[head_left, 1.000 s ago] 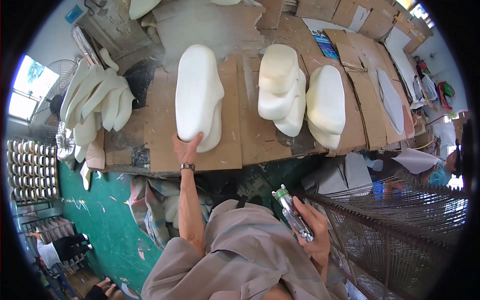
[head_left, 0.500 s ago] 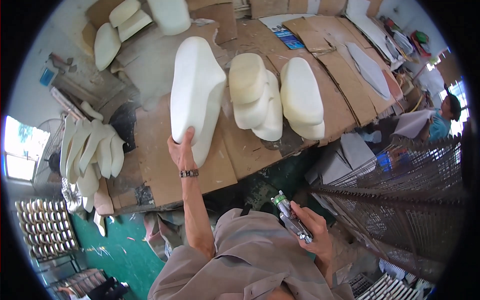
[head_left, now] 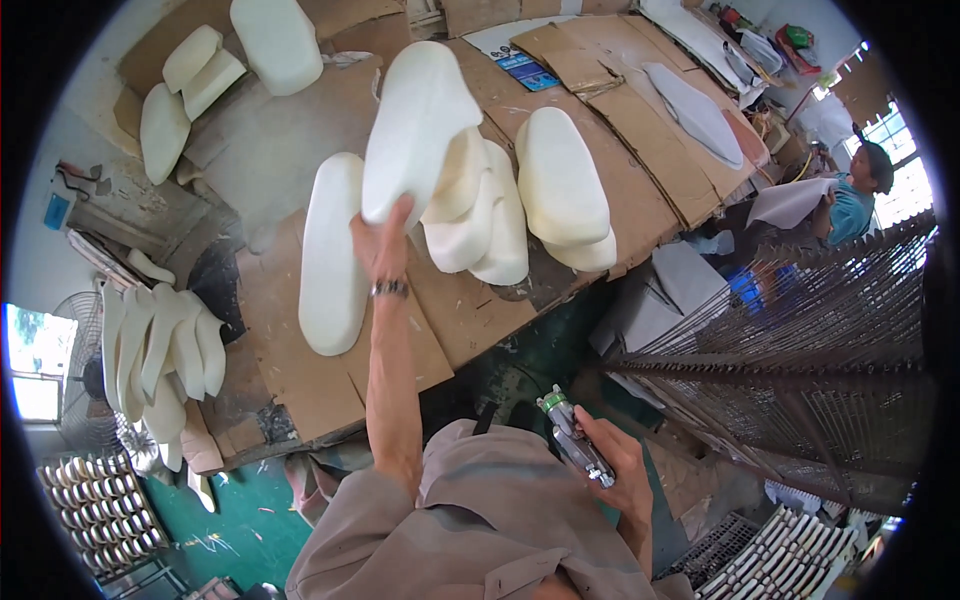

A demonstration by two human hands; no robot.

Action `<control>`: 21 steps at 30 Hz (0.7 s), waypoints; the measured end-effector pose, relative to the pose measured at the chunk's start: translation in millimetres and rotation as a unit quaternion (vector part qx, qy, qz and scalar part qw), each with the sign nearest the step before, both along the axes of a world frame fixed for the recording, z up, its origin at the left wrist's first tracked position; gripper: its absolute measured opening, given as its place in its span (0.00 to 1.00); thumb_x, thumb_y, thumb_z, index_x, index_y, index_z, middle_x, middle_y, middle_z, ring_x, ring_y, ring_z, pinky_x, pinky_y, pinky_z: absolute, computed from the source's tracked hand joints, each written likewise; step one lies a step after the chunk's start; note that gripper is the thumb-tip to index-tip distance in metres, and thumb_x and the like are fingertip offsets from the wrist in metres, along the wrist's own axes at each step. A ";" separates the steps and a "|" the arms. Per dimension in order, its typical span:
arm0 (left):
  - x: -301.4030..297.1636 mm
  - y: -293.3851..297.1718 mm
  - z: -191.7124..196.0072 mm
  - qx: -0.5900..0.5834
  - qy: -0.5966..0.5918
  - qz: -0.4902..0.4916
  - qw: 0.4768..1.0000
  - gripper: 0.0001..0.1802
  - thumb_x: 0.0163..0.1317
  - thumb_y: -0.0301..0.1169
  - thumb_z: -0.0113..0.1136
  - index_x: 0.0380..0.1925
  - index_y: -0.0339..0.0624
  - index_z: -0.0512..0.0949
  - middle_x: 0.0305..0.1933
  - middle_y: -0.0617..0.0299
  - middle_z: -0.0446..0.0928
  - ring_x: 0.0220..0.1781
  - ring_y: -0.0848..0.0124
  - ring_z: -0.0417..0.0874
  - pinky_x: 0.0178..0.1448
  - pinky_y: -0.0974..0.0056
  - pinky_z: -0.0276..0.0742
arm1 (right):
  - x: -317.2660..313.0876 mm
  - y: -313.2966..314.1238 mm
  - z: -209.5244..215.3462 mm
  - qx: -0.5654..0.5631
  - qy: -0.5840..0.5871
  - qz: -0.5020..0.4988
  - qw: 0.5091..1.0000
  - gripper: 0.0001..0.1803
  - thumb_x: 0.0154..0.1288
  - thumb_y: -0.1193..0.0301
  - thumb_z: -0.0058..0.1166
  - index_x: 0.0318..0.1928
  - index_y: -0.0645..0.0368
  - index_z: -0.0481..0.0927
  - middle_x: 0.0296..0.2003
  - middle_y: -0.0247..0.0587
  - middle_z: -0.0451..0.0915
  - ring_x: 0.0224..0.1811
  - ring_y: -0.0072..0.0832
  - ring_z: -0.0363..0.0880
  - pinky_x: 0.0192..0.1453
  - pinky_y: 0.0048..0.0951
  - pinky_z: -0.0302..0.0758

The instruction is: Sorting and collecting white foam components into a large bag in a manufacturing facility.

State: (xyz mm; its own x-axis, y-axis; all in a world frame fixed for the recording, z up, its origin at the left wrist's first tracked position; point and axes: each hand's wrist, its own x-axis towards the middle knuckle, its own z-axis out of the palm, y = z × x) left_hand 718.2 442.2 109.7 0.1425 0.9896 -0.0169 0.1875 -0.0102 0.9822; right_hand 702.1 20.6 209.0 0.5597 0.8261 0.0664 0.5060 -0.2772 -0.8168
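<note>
My left hand (head_left: 382,245) grips the near end of a white molded foam seat pad (head_left: 415,130). The thumb lies on its top face, and the other fingers are partly hidden. This pad overlaps the left side of a stack of cream foam pads (head_left: 495,225); whether it touches them I cannot tell. Just left of my hand, a long rounded foam pad (head_left: 330,265) lies on the cardboard-covered table (head_left: 420,345). Low at the right, in front of my body, my right hand (head_left: 618,460) is wrapped round a silver spray gun (head_left: 572,432) with a green ring, its nozzle toward the table.
Another foam stack (head_left: 562,175) stands farther right on the table. More pads (head_left: 275,45) sit at the back left, and curved cream pieces (head_left: 165,340) hang over the left edge. Dark metal racks (head_left: 790,390) crowd the right, with a person (head_left: 855,200) beyond.
My left hand has carried the foam pad rightward, off the long pad and over to the middle stack. The long pad is now uncovered. My right hand keeps the spray gun low.
</note>
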 end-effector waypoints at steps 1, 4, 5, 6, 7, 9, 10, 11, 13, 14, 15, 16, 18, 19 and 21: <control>18.8 3.6 2.8 0.003 0.025 -0.012 1.000 0.56 0.42 0.56 0.79 0.60 0.19 0.70 0.56 0.37 0.79 0.59 0.51 0.81 0.65 0.54 0.75 | -1.0 0.8 0.2 0.004 -0.006 -0.004 1.000 0.43 0.44 0.88 0.60 0.68 0.65 0.74 0.48 0.59 0.83 0.45 0.51 0.86 0.50 0.39 0.82; 77.7 11.2 7.5 -0.017 0.170 -0.035 0.985 0.57 0.39 0.60 0.78 0.57 0.21 0.71 0.55 0.36 0.80 0.60 0.48 0.81 0.65 0.53 0.76 | -7.0 4.2 2.9 -0.008 -0.004 -0.021 1.000 0.42 0.45 0.88 0.59 0.68 0.65 0.74 0.48 0.60 0.82 0.45 0.52 0.85 0.50 0.39 0.81; 93.3 18.7 1.7 -0.020 0.166 -0.031 0.985 0.57 0.39 0.60 0.78 0.57 0.21 0.71 0.55 0.36 0.80 0.60 0.48 0.81 0.65 0.53 0.76 | -9.4 6.1 4.3 -0.010 -0.008 -0.016 1.000 0.42 0.45 0.88 0.59 0.68 0.65 0.74 0.48 0.60 0.82 0.45 0.52 0.85 0.50 0.39 0.81; 105.9 28.4 -13.4 0.050 0.268 -0.061 0.960 0.57 0.38 0.62 0.78 0.56 0.22 0.72 0.55 0.37 0.80 0.59 0.47 0.81 0.65 0.53 0.75 | -11.9 8.0 4.2 -0.011 -0.003 -0.013 1.000 0.42 0.45 0.88 0.58 0.68 0.65 0.74 0.48 0.60 0.82 0.45 0.52 0.85 0.50 0.38 0.81; 116.5 32.6 -22.4 0.117 0.366 -0.091 0.919 0.57 0.37 0.64 0.78 0.55 0.24 0.72 0.54 0.38 0.80 0.58 0.47 0.81 0.65 0.52 0.75 | -12.6 9.1 4.1 -0.013 0.002 -0.012 1.000 0.41 0.46 0.88 0.58 0.68 0.65 0.74 0.47 0.60 0.82 0.45 0.52 0.85 0.50 0.38 0.80; 134.8 26.1 -22.7 0.141 0.386 -0.104 0.906 0.57 0.35 0.66 0.78 0.54 0.25 0.73 0.53 0.39 0.79 0.57 0.47 0.80 0.65 0.51 0.74 | -14.9 11.4 3.2 -0.016 0.003 -0.012 1.000 0.41 0.46 0.88 0.57 0.68 0.66 0.74 0.47 0.60 0.82 0.45 0.52 0.85 0.50 0.38 0.80; 138.5 23.7 -22.6 0.169 0.408 -0.118 0.889 0.57 0.34 0.67 0.78 0.52 0.26 0.74 0.53 0.40 0.79 0.56 0.46 0.80 0.65 0.49 0.73 | -16.3 14.0 2.5 -0.015 0.007 -0.013 1.000 0.41 0.46 0.89 0.57 0.67 0.66 0.74 0.47 0.61 0.82 0.45 0.52 0.85 0.50 0.38 0.80; 138.7 21.3 -23.5 0.166 0.410 -0.111 0.890 0.57 0.34 0.67 0.78 0.52 0.26 0.74 0.53 0.40 0.79 0.56 0.46 0.80 0.65 0.49 0.73 | -16.6 16.5 2.2 -0.015 0.008 -0.006 1.000 0.41 0.46 0.89 0.57 0.67 0.66 0.74 0.47 0.61 0.82 0.45 0.52 0.85 0.50 0.38 0.80; 134.7 16.6 -26.3 0.196 0.408 -0.144 0.880 0.53 0.39 0.67 0.76 0.49 0.28 0.75 0.54 0.40 0.78 0.59 0.45 0.77 0.66 0.46 0.69 | -16.0 21.4 1.8 -0.018 0.003 0.003 1.000 0.41 0.46 0.89 0.56 0.67 0.66 0.74 0.47 0.61 0.82 0.45 0.52 0.84 0.51 0.38 0.80; 128.1 15.6 -28.1 0.192 0.411 -0.136 0.881 0.53 0.39 0.67 0.76 0.49 0.28 0.75 0.54 0.40 0.78 0.59 0.45 0.77 0.66 0.46 0.69 | -15.5 24.9 2.0 -0.018 0.004 0.011 1.000 0.41 0.46 0.89 0.56 0.67 0.66 0.74 0.47 0.61 0.82 0.45 0.52 0.84 0.51 0.38 0.80; 121.0 11.9 -31.2 0.205 0.393 -0.151 0.883 0.50 0.43 0.66 0.75 0.49 0.28 0.76 0.54 0.40 0.78 0.60 0.45 0.76 0.66 0.46 0.69 | -14.8 27.3 2.3 -0.018 0.008 0.013 1.000 0.41 0.46 0.89 0.56 0.67 0.66 0.74 0.47 0.61 0.82 0.45 0.52 0.84 0.51 0.37 0.80; 111.7 10.5 -34.1 0.218 0.375 -0.165 0.886 0.47 0.46 0.65 0.73 0.48 0.29 0.77 0.55 0.40 0.77 0.62 0.45 0.74 0.66 0.46 0.68 | -14.3 30.2 2.0 -0.018 0.013 0.015 1.000 0.41 0.46 0.89 0.56 0.67 0.66 0.74 0.46 0.60 0.82 0.45 0.51 0.84 0.51 0.37 0.80; 90.2 14.4 -44.5 0.245 0.340 -0.151 0.895 0.48 0.48 0.64 0.72 0.52 0.29 0.75 0.57 0.40 0.77 0.63 0.45 0.74 0.67 0.46 0.69 | -12.1 38.3 0.0 -0.014 0.008 0.028 0.999 0.39 0.50 0.87 0.60 0.67 0.65 0.75 0.43 0.56 0.82 0.42 0.47 0.84 0.48 0.35 0.79; 78.6 17.5 -51.3 0.275 0.300 -0.143 0.902 0.49 0.50 0.63 0.71 0.57 0.30 0.73 0.58 0.39 0.76 0.64 0.45 0.74 0.68 0.47 0.69 | -10.6 42.6 -0.6 -0.009 0.002 0.032 0.999 0.37 0.53 0.84 0.64 0.67 0.64 0.75 0.40 0.52 0.82 0.38 0.43 0.83 0.45 0.33 0.78; 52.0 26.4 -59.7 0.268 0.220 -0.137 0.928 0.50 0.55 0.57 0.72 0.65 0.29 0.68 0.63 0.38 0.73 0.68 0.45 0.72 0.72 0.49 0.68 | -6.5 49.2 -1.2 -0.010 0.004 0.045 0.999 0.37 0.53 0.84 0.64 0.67 0.64 0.75 0.40 0.52 0.82 0.38 0.42 0.83 0.45 0.32 0.78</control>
State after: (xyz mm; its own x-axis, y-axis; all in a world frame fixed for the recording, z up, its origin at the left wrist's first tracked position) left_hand 770.3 468.5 50.0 0.4868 0.8001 0.3504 0.4878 -0.5818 0.6508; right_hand 695.6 69.7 207.9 0.4832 0.8743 0.0446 0.5230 -0.2474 -0.8156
